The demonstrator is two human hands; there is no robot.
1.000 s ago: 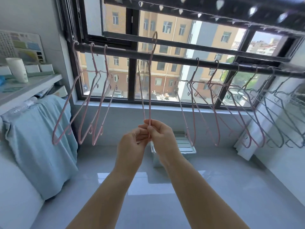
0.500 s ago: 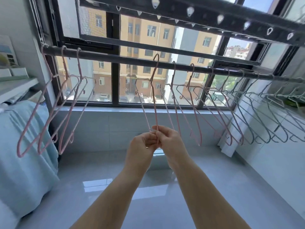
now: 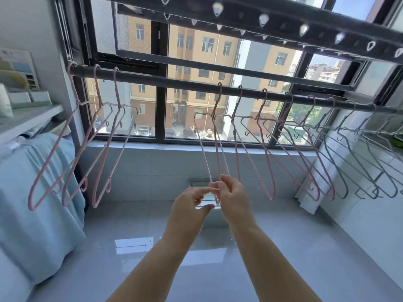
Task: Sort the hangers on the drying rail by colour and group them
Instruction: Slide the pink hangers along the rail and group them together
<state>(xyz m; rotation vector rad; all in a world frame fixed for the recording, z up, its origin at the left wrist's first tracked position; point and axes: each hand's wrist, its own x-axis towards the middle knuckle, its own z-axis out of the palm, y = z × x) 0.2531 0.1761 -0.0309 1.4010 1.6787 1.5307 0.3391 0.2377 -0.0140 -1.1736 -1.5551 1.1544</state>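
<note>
A dark drying rail (image 3: 174,82) runs across the window. Three pink hangers (image 3: 87,149) hang at its left end. Several more pink hangers (image 3: 268,153) hang right of the middle, and grey hangers (image 3: 357,158) fill the right end. One pink hanger (image 3: 216,136) hangs hooked on the rail at the middle. My right hand (image 3: 233,196) pinches its bottom bar. My left hand (image 3: 192,202) is just left of it, fingers loosened, with the index fingertip touching the bar.
A light blue cloth (image 3: 32,192) drapes over something at the left, under a shelf (image 3: 28,118) with boxes. A second rack bar with clips (image 3: 261,20) runs overhead. A white wall (image 3: 370,214) stands at the right. The tiled floor (image 3: 218,247) lies below.
The held pink hanger went from above the rail to hooked on it beside the right pink group. My left hand has loosened its pinch. The view shifted.
</note>
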